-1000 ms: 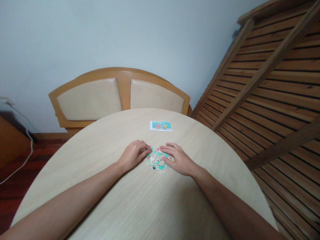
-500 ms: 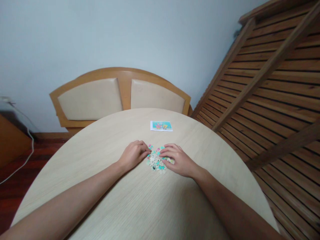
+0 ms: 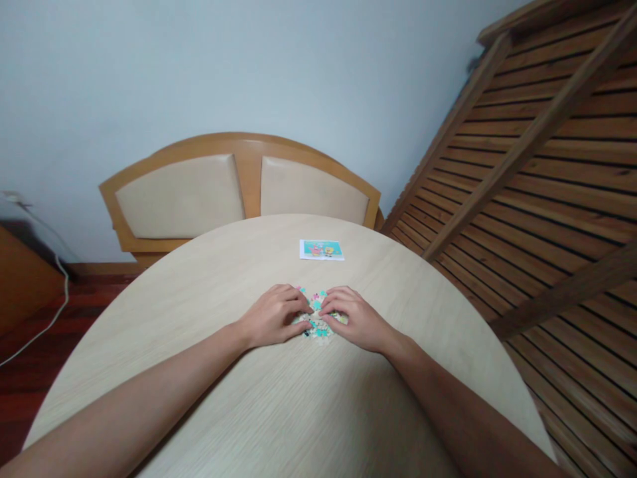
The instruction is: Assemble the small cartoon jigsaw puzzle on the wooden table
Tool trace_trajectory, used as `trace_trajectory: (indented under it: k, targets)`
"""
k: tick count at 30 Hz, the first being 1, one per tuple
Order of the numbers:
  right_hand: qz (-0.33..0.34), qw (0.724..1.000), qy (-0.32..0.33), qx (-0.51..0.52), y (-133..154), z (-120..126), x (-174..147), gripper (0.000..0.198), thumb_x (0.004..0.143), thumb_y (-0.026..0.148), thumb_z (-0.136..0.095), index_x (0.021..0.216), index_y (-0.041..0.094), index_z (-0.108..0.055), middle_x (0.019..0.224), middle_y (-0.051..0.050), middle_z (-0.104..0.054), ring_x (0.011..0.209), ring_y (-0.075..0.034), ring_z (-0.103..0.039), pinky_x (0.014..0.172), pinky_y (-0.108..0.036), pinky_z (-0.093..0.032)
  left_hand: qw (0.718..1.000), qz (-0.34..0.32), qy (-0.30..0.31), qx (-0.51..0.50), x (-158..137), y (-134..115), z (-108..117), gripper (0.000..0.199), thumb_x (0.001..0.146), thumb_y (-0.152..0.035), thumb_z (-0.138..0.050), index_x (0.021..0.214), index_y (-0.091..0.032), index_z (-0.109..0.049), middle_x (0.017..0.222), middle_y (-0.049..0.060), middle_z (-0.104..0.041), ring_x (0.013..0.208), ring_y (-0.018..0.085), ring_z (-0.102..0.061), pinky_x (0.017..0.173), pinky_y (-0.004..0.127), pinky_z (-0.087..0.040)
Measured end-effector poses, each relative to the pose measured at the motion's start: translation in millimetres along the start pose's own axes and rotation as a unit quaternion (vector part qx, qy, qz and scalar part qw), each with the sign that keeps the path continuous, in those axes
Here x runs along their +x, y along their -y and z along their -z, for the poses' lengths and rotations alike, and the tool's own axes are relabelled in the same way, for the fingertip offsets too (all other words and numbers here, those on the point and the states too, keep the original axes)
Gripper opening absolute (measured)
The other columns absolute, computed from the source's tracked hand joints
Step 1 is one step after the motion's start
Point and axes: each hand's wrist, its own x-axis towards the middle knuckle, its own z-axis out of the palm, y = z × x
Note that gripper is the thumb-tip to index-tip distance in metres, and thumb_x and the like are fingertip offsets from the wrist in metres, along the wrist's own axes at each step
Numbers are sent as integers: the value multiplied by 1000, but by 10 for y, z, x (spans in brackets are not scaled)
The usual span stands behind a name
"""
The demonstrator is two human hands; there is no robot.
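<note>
A small pile of jigsaw puzzle pieces (image 3: pixel 319 324), mostly pale with some turquoise and pink ones, lies on the round table between my hands. On its left side, my left hand (image 3: pixel 277 315) rests with thumb and fingers apart, fingertips on the pieces. My right hand (image 3: pixel 357 320) covers the pile's right side, its fingers curved and spread from the thumb, touching the pieces. No piece shows lifted in either hand. Beyond the pile lies a picture card (image 3: pixel 322 250) with a pink and a yellow cartoon figure on turquoise.
The round light-wood table (image 3: pixel 239 398) reaches toward a headboard with cream panels (image 3: pixel 182 197) against the wall. A slatted wooden frame (image 3: pixel 537 172) leans on the right. A white cable (image 3: pixel 64 292) hangs at the left above the dark red floor.
My left hand has moved right over the pile, and its thumb has come away from the fingers. My right hand's fingers have shifted slightly over the pieces.
</note>
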Motion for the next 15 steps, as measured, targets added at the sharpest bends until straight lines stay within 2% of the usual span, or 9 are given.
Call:
trace_trajectory:
  k: [5, 9, 15]
  targets:
    - [-29, 999, -17, -20, -14, -14, 1, 9, 95, 24, -63, 90, 23, -70, 97, -4, -73, 106, -22, -62, 96, -39, -45, 1000, -7, 11, -2, -19, 18, -20, 20, 95, -37, -60, 103, -23, -70, 102, 5, -71, 101, 22, -64, 96, 39, -44]
    - [-95, 994, -34, -51, -70, 25, 9, 13, 97, 28, -61, 92, 23, -72, 92, -4, -74, 95, -22, -64, 89, -37, -47, 1000, -8, 14, -4, -15, 5, -7, 17, 96, -32, -58, 101, -23, -71, 101, 4, -71, 101, 21, -64, 97, 39, -44]
    - [-192, 978, -31, -80, -201, 247, -72, 15, 95, 26, -59, 98, 22, -74, 98, -6, -76, 95, -24, -67, 87, -37, -49, 1000, -11, 13, 1, 2, 1, 8, 19, 100, -30, -53, 98, -23, -70, 99, 4, -72, 98, 19, -65, 93, 37, -46]
